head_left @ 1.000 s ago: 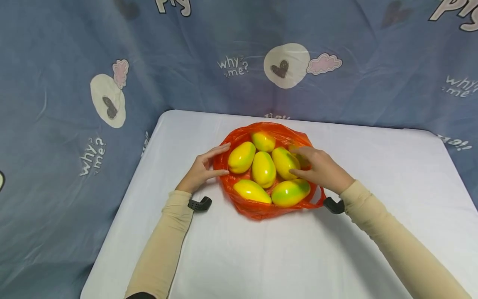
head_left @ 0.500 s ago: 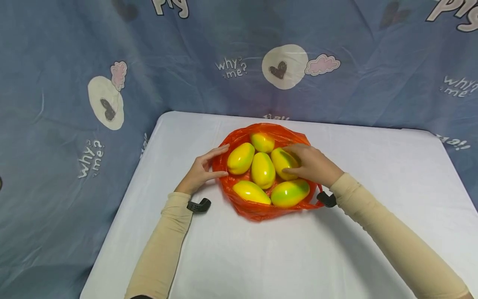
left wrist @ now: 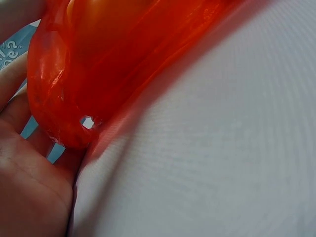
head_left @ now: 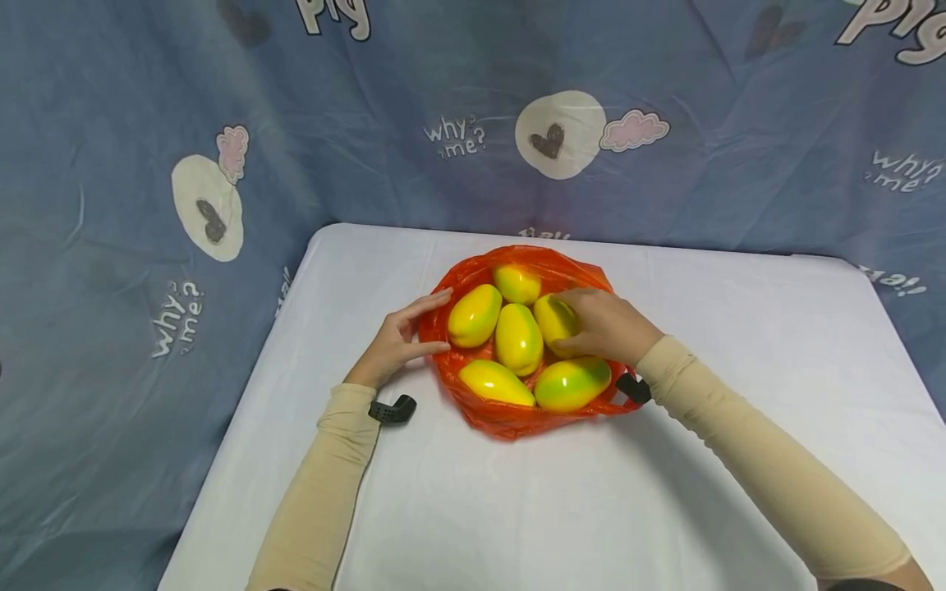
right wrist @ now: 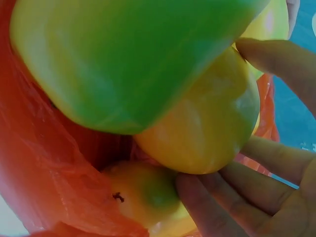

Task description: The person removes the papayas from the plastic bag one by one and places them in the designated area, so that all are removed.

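An open red plastic bag (head_left: pixel 502 423) stands on the table with several yellow-green mangoes inside, among them a middle mango (head_left: pixel 519 339) and a greener front mango (head_left: pixel 572 383). My right hand (head_left: pixel 608 328) reaches in from the right and grips the right-hand mango (head_left: pixel 550 318). In the right wrist view, the thumb is on one side of that mango (right wrist: pixel 202 118) and the fingertips on the other; another mango (right wrist: pixel 143 192) lies beneath. My left hand (head_left: pixel 392 345) touches the bag's left side, fingers and thumb extended; the left wrist view shows the bag's plastic (left wrist: pixel 54 98) against the fingers.
The white-covered table (head_left: pixel 473 517) extends around the bag. A blue patterned cloth (head_left: pixel 384 164) hangs behind the table and along its left side. Dark wrist cameras, including the left one (head_left: pixel 393 410), sit at both cuffs.
My right hand has moved left inside the bag, from the far-right mango to the one beside it, and its fingers have closed round that mango. My left hand stays at the bag's side.
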A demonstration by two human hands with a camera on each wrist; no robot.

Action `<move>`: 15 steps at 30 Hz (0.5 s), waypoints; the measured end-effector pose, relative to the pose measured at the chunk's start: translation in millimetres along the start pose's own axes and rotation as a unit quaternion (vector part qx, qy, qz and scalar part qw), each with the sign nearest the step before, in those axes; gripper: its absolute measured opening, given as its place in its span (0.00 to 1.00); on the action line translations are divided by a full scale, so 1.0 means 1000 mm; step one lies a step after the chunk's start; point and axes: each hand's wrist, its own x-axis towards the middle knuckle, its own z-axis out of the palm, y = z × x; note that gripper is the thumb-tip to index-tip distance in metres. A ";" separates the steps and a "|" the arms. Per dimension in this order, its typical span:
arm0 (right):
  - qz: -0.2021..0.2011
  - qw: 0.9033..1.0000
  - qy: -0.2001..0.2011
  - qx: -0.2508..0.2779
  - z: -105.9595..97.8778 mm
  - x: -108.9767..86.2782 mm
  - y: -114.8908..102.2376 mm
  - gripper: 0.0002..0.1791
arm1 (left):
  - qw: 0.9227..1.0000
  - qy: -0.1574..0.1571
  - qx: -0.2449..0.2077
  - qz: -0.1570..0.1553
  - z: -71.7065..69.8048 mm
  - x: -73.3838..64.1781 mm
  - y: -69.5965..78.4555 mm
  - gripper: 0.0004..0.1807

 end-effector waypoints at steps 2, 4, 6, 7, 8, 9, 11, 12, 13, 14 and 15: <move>-0.003 1.000 -0.002 -0.013 0.002 0.000 0.000 0.37 | 1.000 0.000 -0.001 -0.001 0.000 0.000 0.000 0.40; -0.008 1.000 -0.001 -0.027 0.003 0.001 0.000 0.38 | 1.000 -0.001 -0.002 -0.002 0.000 -0.001 0.000 0.40; -0.013 0.999 0.001 -0.041 0.004 0.001 0.000 0.38 | 1.000 -0.002 0.000 -0.001 0.000 -0.001 0.000 0.40; -0.016 0.999 0.003 -0.046 0.005 0.001 0.000 0.37 | 1.000 -0.002 0.000 0.000 0.000 -0.001 -0.001 0.39; -0.018 0.999 0.005 -0.049 0.005 0.001 -0.001 0.37 | 1.000 -0.003 0.001 0.001 0.000 -0.001 -0.001 0.39; -0.019 0.998 0.007 -0.052 0.005 0.000 -0.001 0.37 | 1.000 -0.003 0.002 0.003 0.000 -0.001 -0.001 0.39; -0.019 0.998 0.008 -0.056 0.006 0.000 -0.001 0.38 | 1.000 -0.004 0.005 0.004 0.000 -0.001 0.000 0.39; -0.019 0.998 0.008 -0.057 0.006 0.000 -0.001 0.38 | 1.000 -0.004 0.005 0.004 0.000 -0.001 0.001 0.39; -0.018 0.998 0.008 -0.058 0.006 0.000 0.000 0.38 | 1.000 -0.004 0.006 0.004 0.000 -0.001 0.001 0.39; -0.018 0.998 0.008 -0.057 0.006 0.000 0.000 0.38 | 1.000 -0.004 0.004 0.004 0.001 -0.002 0.003 0.39; -0.017 0.998 0.009 -0.057 0.006 -0.001 0.000 0.38 | 1.000 -0.004 0.004 0.003 0.001 -0.002 0.004 0.39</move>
